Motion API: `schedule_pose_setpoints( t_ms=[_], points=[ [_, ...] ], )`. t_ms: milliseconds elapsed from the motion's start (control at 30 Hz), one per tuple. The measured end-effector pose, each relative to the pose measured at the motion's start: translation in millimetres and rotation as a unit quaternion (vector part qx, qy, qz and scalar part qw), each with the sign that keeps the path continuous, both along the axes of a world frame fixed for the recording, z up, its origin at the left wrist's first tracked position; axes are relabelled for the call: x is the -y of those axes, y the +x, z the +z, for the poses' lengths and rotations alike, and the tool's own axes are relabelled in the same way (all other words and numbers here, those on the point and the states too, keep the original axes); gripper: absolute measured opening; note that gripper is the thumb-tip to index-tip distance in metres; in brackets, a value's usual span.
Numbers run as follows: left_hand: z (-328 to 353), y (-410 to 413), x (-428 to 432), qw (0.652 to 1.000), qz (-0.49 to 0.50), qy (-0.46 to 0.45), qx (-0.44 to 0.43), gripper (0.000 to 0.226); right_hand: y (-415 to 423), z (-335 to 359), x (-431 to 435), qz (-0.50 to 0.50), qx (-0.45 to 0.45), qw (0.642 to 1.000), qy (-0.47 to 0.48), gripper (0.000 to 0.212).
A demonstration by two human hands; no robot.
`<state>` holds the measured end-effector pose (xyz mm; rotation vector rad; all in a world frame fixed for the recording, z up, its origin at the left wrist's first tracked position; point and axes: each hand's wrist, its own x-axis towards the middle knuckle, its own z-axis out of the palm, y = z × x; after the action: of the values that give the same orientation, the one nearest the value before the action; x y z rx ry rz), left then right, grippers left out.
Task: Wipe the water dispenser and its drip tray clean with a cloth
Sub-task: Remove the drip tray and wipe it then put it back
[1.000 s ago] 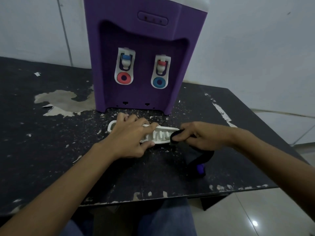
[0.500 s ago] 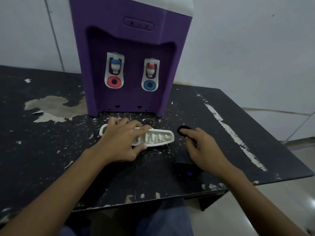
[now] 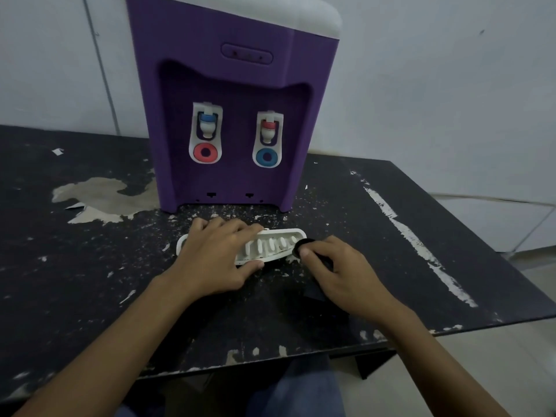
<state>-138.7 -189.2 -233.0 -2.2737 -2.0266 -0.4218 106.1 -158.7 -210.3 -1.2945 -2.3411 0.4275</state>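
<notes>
Pinching the dark cloth (image 3: 301,245) between thumb and curled fingers, my right hand (image 3: 340,272) sits at the right end of the drip tray (image 3: 279,243), with the bunched tip of the cloth touching the tray's end rim. The tray lies to the left of this hand, flat on the table (image 3: 451,236), with its long axis running left to right and its right end a little farther away than its left. I judge the next wipe has to travel leftward along that axis, over the slotted top. My left hand (image 3: 216,257) grasps the tray's left half, fingers spread over the top and thumb hooked against the near edge, so it steadies the tray, and the right hand does the wiping. Just beyond the tray stands the purple water dispenser (image 3: 228,115), apart from it.

The left half of the tray is hidden under my left hand. Most of the cloth is covered by my right hand, and what trails toward me is hard to tell from the dark table. The dispenser's top is cut off by the frame.
</notes>
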Motion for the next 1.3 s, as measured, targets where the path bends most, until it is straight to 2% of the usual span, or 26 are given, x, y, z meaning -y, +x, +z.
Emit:
schedule_pose_setpoints(
  t_ms=[67,200,267,500,667,767,833,1000,1033,1133,1167,1300],
  points=[
    [0.9,1.7,1.5,1.0,0.013,-0.009,0.003,0.082,-2.9,2.7,-0.6,-0.006,-0.039,0.999,-0.029,0.039],
    [5.2,3.1,2.4,0.999,0.024,-0.021,0.009,0.074,-9.6,5.3,-4.4,-0.042,-0.085,0.995,-0.043,0.016],
    [7.0,2.2,1.8,0.999,0.022,-0.024,0.017,0.074,-12.6,5.1,-5.7,-0.063,-0.104,0.992,-0.044,0.012],
    [11.8,4.6,1.4,0.999,0.035,-0.029,0.026,0.073,-31.7,8.2,-2.6,-0.141,-0.095,0.985,0.016,0.009],
    [11.8,3.2,4.5,0.998,0.041,-0.029,0.037,0.073,-37.6,6.2,-1.0,-0.124,-0.063,0.99,0.026,0.003],
    [11.3,3.0,5.0,0.998,0.042,-0.026,0.04,0.073,-31.9,4.1,-0.6,-0.097,-0.061,0.993,0.024,0.031],
    [10.9,3.6,5.2,0.998,0.042,-0.026,0.041,0.072,-29.6,4.3,-1.1,-0.077,-0.07,0.995,0.01,0.038],
    [9.6,3.2,5.1,0.998,0.042,-0.019,0.044,0.072,-26.7,-0.1,-6.8,-0.044,-0.106,0.993,0.002,0.007],
    [9.2,3.4,5.2,0.998,0.041,-0.017,0.044,0.072,-26.9,0.4,-7.1,-0.039,-0.102,0.994,-0.004,0.008],
    [7.5,4.4,5.4,0.998,0.042,-0.011,0.038,0.072,-26.4,0.9,-9.8,-0.036,-0.049,0.998,-0.024,0.039],
    [7.2,4.6,5.5,0.998,0.043,-0.009,0.037,0.072,-26.4,0.6,-10.9,-0.036,-0.029,0.999,-0.017,0.042],
    [6.1,4.2,5.8,0.999,0.04,-0.006,0.031,0.073,-27.9,-3.7,-14.8,-0.032,-0.036,0.997,0.06,0.023]
  ],
)
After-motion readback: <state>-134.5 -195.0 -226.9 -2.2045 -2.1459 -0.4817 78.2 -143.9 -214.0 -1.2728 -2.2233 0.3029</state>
